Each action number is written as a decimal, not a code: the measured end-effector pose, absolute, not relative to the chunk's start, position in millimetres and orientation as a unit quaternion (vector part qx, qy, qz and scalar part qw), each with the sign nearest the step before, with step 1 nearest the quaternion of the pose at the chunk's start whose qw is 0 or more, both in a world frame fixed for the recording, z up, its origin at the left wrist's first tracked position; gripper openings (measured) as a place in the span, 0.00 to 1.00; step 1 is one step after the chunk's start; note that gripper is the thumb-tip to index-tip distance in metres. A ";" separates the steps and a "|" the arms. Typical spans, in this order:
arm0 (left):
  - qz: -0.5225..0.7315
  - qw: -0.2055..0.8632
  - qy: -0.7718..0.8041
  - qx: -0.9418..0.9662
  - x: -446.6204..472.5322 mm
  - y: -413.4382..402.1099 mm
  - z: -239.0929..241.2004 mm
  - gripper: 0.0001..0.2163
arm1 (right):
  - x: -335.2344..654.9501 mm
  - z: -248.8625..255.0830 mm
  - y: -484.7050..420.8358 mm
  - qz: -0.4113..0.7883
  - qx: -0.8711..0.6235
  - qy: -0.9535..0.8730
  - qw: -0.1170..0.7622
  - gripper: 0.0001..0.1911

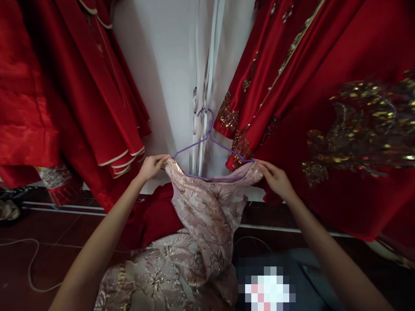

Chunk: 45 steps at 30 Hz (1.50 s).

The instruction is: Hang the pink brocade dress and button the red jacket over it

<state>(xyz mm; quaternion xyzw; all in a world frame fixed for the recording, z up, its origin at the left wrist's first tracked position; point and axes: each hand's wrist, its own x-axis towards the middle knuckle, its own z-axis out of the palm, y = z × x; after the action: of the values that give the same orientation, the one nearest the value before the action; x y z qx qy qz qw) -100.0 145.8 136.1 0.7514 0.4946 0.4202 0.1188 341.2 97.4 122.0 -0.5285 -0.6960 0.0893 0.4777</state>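
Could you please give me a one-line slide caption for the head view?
Both hands, left and right, hold a pink dress on a purple hanger between hanging red garments.

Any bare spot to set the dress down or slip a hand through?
Bare floor at lower left, crossed by a white cord. White wall gap between the left red garments and right embroidered red garments lets a hand pass. Crowded centre: pink dress, purple hanger, both hands.

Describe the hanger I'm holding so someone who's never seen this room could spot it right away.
Look between the two banks of red garments, in front of the white wall. There the left hand and right hand hold up a pale pink floral dress. The hanger inside it is thin purple wire, the only purple thing here.
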 end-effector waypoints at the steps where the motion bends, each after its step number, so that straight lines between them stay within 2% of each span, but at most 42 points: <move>1: 0.412 0.098 0.516 0.745 -101.6 141.5 133.3 0.19 | 339.0 117.0 94.3 0.074 -0.531 -0.682 0.498 0.20; 4: 0.358 0.027 0.594 0.720 -109.1 127.8 120.1 0.19 | 335.7 92.5 83.4 0.027 -0.545 -0.618 0.566 0.21; 6: 0.300 0.016 0.636 0.711 -117.7 118.5 106.5 0.18 | 336.1 69.1 73.4 0.018 -0.570 -0.586 0.576 0.22; 9: 0.208 0.071 0.651 0.726 -128.2 104.9 87.0 0.16 | 334.3 36.9 54.1 0.053 -0.593 -0.623 0.507 0.20; 11: 0.202 0.090 0.624 0.749 -124.9 96.9 82.7 0.15 | 326.8 28.4 40.4 0.076 -0.587 -0.673 0.444 0.17; 15: 0.278 0.019 0.534 0.798 -81.8 88.6 102.4 0.15 | 300.9 54.4 21.8 0.050 -0.557 -0.736 0.383 0.16; 18: 0.320 -0.030 0.466 0.825 -35.2 91.4 121.5 0.14 | 290.0 90.3 21.2 -0.030 -0.536 -0.739 0.406 0.17; 22: 0.274 -0.005 0.330 0.903 6.8 100.8 116.8 0.12 | 307.0 119.3 34.4 -0.093 -0.579 -0.666 0.461 0.18; 27: 0.236 0.006 0.335 0.912 14.3 104.9 91.3 0.11 | 344.1 122.3 49.8 -0.126 -0.650 -0.585 0.468 0.19; 31: 0.243 0.015 0.331 0.912 9.0 104.5 91.7 0.13 | 352.8 122.4 50.5 -0.140 -0.664 -0.571 0.461 0.19; 45: 0.240 0.024 0.355 0.903 18.2 89.6 94.6 0.12 | 302.1 163.2 76.2 -0.147 -0.568 -0.686 0.430 0.18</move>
<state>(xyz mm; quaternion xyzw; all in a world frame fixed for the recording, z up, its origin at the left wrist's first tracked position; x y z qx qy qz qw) 18.2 89.6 94.6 0.9034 0.3547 0.2399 0.0243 302.1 76.2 163.2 -0.5683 -0.6861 -0.1469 0.4298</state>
